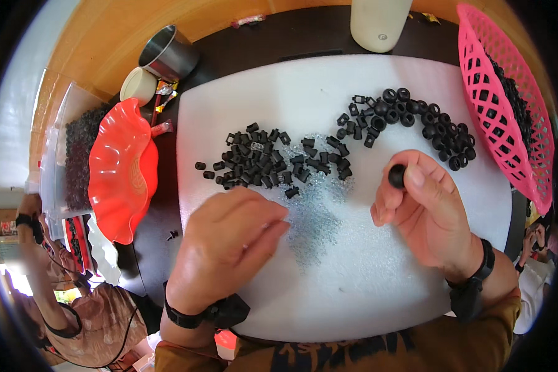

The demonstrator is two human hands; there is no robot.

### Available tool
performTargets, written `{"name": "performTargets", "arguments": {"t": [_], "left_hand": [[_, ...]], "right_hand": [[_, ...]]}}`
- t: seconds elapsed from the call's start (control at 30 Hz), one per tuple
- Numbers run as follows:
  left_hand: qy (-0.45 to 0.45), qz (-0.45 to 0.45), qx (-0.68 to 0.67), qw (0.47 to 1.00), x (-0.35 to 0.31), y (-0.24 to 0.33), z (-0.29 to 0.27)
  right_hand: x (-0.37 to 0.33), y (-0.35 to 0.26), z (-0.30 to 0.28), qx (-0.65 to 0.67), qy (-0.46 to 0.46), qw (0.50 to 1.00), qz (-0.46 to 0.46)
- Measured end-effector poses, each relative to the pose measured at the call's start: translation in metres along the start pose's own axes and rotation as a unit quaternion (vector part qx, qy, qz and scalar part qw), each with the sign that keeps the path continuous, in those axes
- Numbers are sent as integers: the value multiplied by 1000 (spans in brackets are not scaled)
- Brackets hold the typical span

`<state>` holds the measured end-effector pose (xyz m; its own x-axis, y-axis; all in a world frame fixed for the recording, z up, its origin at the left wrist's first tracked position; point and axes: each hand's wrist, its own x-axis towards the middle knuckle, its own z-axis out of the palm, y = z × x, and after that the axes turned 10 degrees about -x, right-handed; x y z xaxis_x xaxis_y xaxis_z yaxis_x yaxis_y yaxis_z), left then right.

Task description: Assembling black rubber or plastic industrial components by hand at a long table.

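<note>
My left grip (pixel 226 245) is bunching its fingertips left of centre, hiding any contents, so I can't tell; right of centre, my right grip (pixel 431 201) is pinching a rounded black piece (pixel 396 177). Mid-frame, loose clear beads (pixel 314 226) are lying where a slipping pinch could be dropping it.

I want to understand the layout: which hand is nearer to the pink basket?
Right. The right hand, holding a round black piece, is to the left of the pink basket and lower in the picture; the left hand is much farther left, over the white sheet.
</note>
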<state>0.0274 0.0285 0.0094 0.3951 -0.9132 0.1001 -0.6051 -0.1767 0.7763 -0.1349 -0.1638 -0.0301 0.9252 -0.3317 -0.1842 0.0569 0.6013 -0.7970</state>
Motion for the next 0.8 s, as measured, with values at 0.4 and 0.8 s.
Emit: {"name": "performTargets", "arguments": {"t": [0.4, 0.8], "left_hand": [[-9, 36, 91, 995, 6, -2, 12], [-24, 72, 236, 969, 57, -4, 11]], "right_hand": [[2, 1, -5, 7, -33, 999, 30], [0, -2, 0, -12, -29, 999, 43]]}}
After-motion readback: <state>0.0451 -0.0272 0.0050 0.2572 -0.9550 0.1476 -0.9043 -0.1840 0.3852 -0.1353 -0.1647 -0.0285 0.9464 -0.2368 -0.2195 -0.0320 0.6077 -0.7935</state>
